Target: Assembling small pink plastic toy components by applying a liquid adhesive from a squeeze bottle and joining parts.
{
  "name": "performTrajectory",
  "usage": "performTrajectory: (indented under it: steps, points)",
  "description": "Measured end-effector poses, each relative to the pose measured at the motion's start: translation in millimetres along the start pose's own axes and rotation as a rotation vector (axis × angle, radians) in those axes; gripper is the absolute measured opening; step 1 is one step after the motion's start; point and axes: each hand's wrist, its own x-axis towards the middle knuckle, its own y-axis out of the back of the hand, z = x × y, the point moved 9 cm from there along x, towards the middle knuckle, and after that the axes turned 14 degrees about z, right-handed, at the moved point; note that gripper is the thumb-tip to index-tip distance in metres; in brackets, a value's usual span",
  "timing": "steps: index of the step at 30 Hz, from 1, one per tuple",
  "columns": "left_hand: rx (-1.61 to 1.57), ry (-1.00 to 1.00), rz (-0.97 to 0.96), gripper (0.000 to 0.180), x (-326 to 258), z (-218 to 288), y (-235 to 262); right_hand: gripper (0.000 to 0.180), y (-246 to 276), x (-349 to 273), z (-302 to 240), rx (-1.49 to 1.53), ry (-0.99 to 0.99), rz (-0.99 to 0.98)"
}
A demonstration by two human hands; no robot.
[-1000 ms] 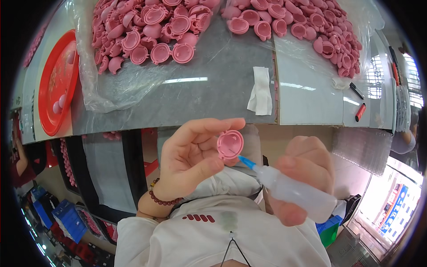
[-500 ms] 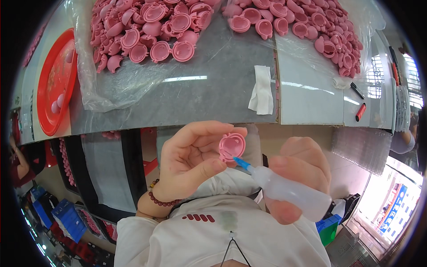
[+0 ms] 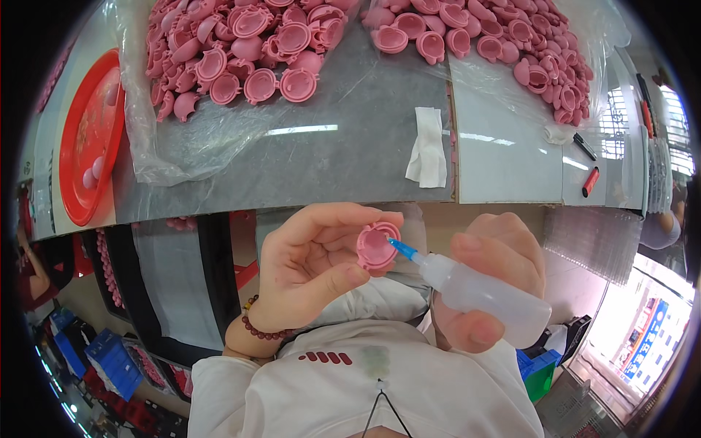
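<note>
While the left hand (image 3: pixel 299 266) pinches a hollow pink shell (image 3: pixel 374 252) at its right side, the right hand (image 3: pixel 507 252) opposite grips a translucent squeeze bottle (image 3: pixel 493 296), blue nozzle (image 3: pixel 406 250) over the shell's opening, heaped pink shells (image 3: pixel 247 50) beyond both hands

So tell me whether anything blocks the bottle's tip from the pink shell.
Nothing visible does. The blue tip of the bottle in the right hand overlaps the pink shell's hollow side, held in the left hand; whether they touch, I can't tell.

A white, red-barred shirt (image 3: pixel 292 390) is worn with a dark-red beaded bracelet (image 3: pixel 267 335).
</note>
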Motion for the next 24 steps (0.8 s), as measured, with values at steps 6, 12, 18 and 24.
performTrajectory:
  steps: [6, 12, 18, 24]
  points:
    - [-0.013, -0.041, 0.006, 0.041, -0.6, 6.6, 2.3, 0.042, 6.9, 0.8, -3.5, -0.054, 0.066, 0.048]
    - [-0.11, -0.201, -0.106, 0.039, -4.0, 13.6, 5.6, 0.04, 1.6, -9.9, -7.6, 0.024, 0.0, 0.002]
    - [0.067, -0.336, -0.046, 0.039, -6.7, 22.5, 6.1, 0.044, 20.5, -1.6, 3.4, 0.068, -0.04, -0.012]
    - [0.154, -0.406, 0.006, 0.042, -4.9, 26.8, 12.4, 0.031, 104.1, 35.3, 64.3, -0.665, -0.108, 0.258]
